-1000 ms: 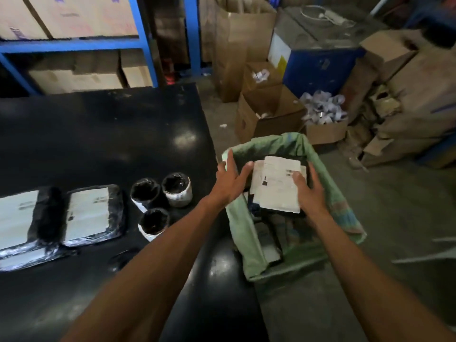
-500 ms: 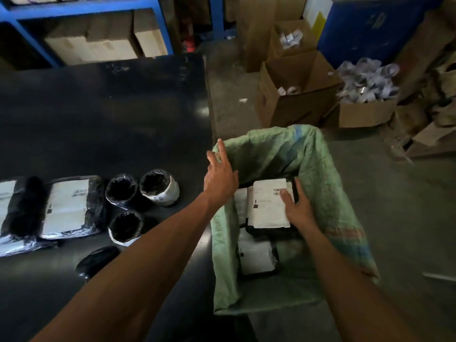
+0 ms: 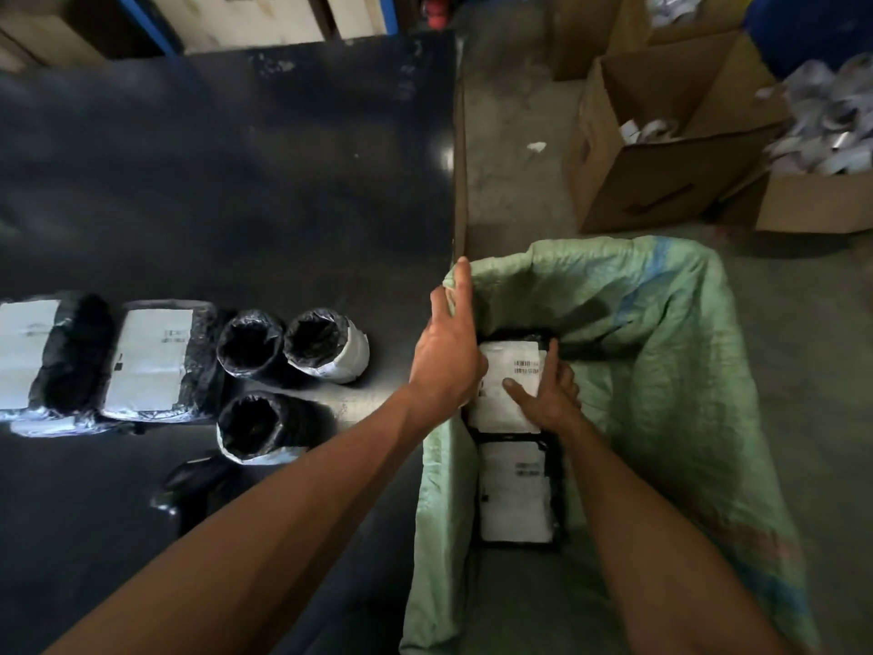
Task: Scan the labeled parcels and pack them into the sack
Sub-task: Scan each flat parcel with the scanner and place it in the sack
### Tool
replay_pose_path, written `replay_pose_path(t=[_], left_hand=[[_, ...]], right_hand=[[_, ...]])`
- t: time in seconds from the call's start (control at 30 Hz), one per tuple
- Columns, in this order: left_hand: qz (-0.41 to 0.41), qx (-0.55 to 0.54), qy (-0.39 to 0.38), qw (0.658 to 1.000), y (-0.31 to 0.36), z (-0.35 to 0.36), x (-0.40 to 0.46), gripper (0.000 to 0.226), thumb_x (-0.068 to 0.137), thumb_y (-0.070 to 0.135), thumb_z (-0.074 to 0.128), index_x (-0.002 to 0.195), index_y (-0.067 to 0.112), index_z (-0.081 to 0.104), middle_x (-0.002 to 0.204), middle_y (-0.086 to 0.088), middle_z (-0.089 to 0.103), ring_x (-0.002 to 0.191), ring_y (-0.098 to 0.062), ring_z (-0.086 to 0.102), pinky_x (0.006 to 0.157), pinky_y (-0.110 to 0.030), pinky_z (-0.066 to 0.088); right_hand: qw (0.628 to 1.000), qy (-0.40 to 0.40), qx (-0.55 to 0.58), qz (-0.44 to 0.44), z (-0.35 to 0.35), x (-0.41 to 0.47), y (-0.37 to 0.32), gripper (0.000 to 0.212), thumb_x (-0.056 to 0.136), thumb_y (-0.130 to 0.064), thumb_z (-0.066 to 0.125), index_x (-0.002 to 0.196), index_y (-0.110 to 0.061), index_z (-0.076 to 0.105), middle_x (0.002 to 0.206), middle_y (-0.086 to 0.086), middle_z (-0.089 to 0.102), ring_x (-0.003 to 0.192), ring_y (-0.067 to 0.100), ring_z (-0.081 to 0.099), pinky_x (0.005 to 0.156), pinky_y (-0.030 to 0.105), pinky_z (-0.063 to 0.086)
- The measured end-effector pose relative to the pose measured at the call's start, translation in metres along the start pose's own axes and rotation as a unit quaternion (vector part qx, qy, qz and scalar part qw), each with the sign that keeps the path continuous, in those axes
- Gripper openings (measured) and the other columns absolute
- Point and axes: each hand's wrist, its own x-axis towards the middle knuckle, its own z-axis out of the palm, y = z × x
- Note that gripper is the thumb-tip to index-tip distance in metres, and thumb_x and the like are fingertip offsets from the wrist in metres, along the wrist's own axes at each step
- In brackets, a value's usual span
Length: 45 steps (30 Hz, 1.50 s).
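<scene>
Beside the black table (image 3: pixel 212 182), the right hand (image 3: pixel 548 394) presses flat, holding nothing, on a white-labelled black parcel (image 3: pixel 508 380) lying lengthwise in the green woven sack (image 3: pixel 661 371), whose rim the left hand (image 3: pixel 449 352) touches with straight fingers.

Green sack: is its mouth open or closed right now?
Open. The green sack gapes wide, its rim spread, with two labeled parcels visible inside; the left hand is at its near rim.

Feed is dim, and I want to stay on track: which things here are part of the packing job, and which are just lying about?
Job:
- green sack
- parcel under the right hand
- second parcel already in the sack
- flat parcels and round parcels waiting on the table
- left hand, at the sack's rim

Lying about:
- cardboard boxes
- paper scraps
</scene>
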Motion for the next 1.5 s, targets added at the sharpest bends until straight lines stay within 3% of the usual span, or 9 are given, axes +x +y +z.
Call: replay_pose_path(t=[0.13, 0.27, 0.4, 0.63, 0.93, 1.1, 1.17, 1.27, 1.5], left_hand=[[-0.013, -0.01, -0.002, 1.0, 0.0, -0.001, 0.002, 0.096, 0.088, 0.005, 0.054, 0.16, 0.014, -0.01, 0.147, -0.013, 0.033, 0.099, -0.023, 0.06, 0.071, -0.018, 0.033], [-0.017, -0.067, -0.003, 0.998, 0.0, 0.0, 0.001, 0.097, 0.087, 0.0, 0.054, 0.162, 0.018, -0.005, 0.147, -0.014, 0.034, 0.102, -0.032, 0.062, 0.078, -0.03, 0.046], [-0.017, -0.099, -0.019, 0.995, 0.0, -0.002, 0.003, 0.101, 0.086, -0.003, 0.056, 0.162, 0.021, -0.007, 0.145, -0.012, 0.034, 0.104, -0.035, 0.06, 0.087, -0.039, 0.048], [0.022, -0.139, -0.02, 0.99, -0.01, -0.005, 0.002, 0.092, 0.091, -0.005, 0.055, 0.162, 0.022, 0.001, 0.146, -0.02, 0.038, 0.112, -0.035, 0.057, 0.082, -0.031, 0.044], [0.019, -0.125, -0.021, 0.992, -0.008, -0.009, -0.007, 0.094, 0.089, -0.001, 0.055, 0.162, 0.022, 0.001, 0.139, -0.015, 0.036, 0.097, -0.037, 0.062, 0.081, -0.04, 0.05], [0.041, -0.158, -0.054, 0.985, -0.017, -0.024, -0.02, 0.096, 0.095, 0.042, 0.059, 0.161, 0.024, -0.009, 0.148, -0.014, 0.031, 0.125, -0.039, 0.051, 0.098, -0.05, 0.046], [0.057, -0.129, -0.036, 0.989, -0.027, -0.037, -0.021, 0.087, 0.094, 0.052, 0.055, 0.161, 0.021, 0.007, 0.147, -0.012, 0.035, 0.131, -0.036, 0.046, 0.103, -0.05, 0.045], [0.104, -0.064, 0.011, 0.993, -0.054, -0.064, -0.02, 0.059, 0.095, 0.049, 0.054, 0.143, 0.017, 0.043, 0.133, -0.011, 0.049, 0.124, -0.034, 0.051, 0.097, -0.046, 0.047], [0.085, 0.005, 0.049, 0.995, -0.146, -0.13, -0.032, 0.049, 0.094, 0.032, 0.055, 0.137, 0.009, 0.048, 0.131, -0.016, 0.048, 0.119, -0.037, 0.052, 0.093, -0.046, 0.047]], right_hand=[[0.988, 0.07, -0.119, -0.063, 0.023, -0.008, -0.011, 0.127, 0.076, -0.079, 0.066, 0.163, -0.027, -0.01, 0.169, 0.02, -0.012, 0.154, 0.043, 0.001, 0.121, 0.056, 0.011], [0.956, 0.071, -0.262, -0.115, 0.052, -0.014, -0.014, 0.109, 0.069, -0.094, 0.032, 0.161, -0.045, 0.002, 0.169, 0.019, -0.017, 0.151, 0.056, -0.009, 0.117, 0.066, -0.003], [0.955, 0.012, -0.283, -0.086, 0.043, -0.004, -0.019, 0.103, 0.081, -0.087, 0.046, 0.158, -0.051, -0.011, 0.164, 0.012, -0.035, 0.148, 0.053, -0.026, 0.118, 0.066, -0.012], [0.958, -0.023, -0.281, -0.049, 0.034, -0.012, -0.033, 0.099, 0.084, -0.087, 0.04, 0.157, -0.051, -0.015, 0.161, 0.01, -0.042, 0.147, 0.052, -0.031, 0.117, 0.067, -0.014], [0.974, 0.015, -0.22, -0.044, 0.018, -0.062, -0.032, 0.08, 0.098, -0.073, 0.027, 0.164, -0.033, 0.005, 0.171, 0.011, -0.017, 0.155, 0.039, -0.019, 0.124, 0.055, -0.012], [0.972, 0.135, -0.18, -0.068, -0.01, -0.096, -0.043, 0.072, 0.1, -0.064, 0.04, 0.158, -0.023, 0.03, 0.164, 0.017, 0.027, 0.151, 0.036, 0.021, 0.123, 0.046, 0.018], [0.966, 0.17, -0.176, -0.088, -0.025, -0.113, -0.052, 0.066, 0.099, -0.063, 0.044, 0.15, -0.02, 0.043, 0.15, 0.018, 0.047, 0.137, 0.036, 0.041, 0.113, 0.044, 0.034], [0.957, 0.2, -0.179, -0.112, -0.045, -0.145, -0.071, 0.061, 0.1, -0.061, 0.046, 0.142, -0.017, 0.05, 0.141, 0.018, 0.054, 0.127, 0.038, 0.051, 0.105, 0.045, 0.044], [0.932, 0.265, -0.185, -0.162, -0.047, -0.211, -0.144, 0.059, 0.099, -0.061, 0.047, 0.14, -0.019, 0.051, 0.136, 0.014, 0.057, 0.124, 0.033, 0.056, 0.103, 0.044, 0.046]])
